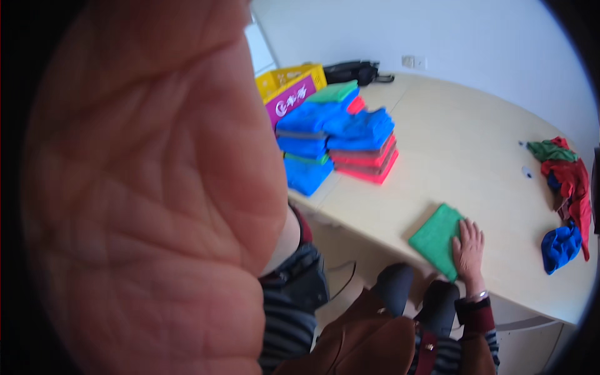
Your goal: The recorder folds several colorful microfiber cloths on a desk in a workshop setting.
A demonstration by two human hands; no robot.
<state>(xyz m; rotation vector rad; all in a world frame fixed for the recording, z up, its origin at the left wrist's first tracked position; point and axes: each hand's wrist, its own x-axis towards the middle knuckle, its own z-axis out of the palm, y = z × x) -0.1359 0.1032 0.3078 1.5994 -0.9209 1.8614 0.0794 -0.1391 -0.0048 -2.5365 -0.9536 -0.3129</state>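
Note:
My left hand (162, 206) is raised very close to the camera, its bare palm filling the left side of the view. The palm looks flat and holds nothing visible; most of its fingers lie outside the picture. At the table's near edge, my right hand (469, 250) rests open, fingers stretched out, on the right side of a folded green cloth (437, 234). The cloth lies flat in a neat rectangle. A silvery band circles my right wrist.
Stacks of folded blue cloths (359, 130) and red cloths (365, 164) stand left on the table (450, 150). Behind are a yellow-and-purple crate (290, 94) and a black bag (353, 72). Crumpled red cloths (572, 181) and a crumpled blue cloth (560, 245) lie far right.

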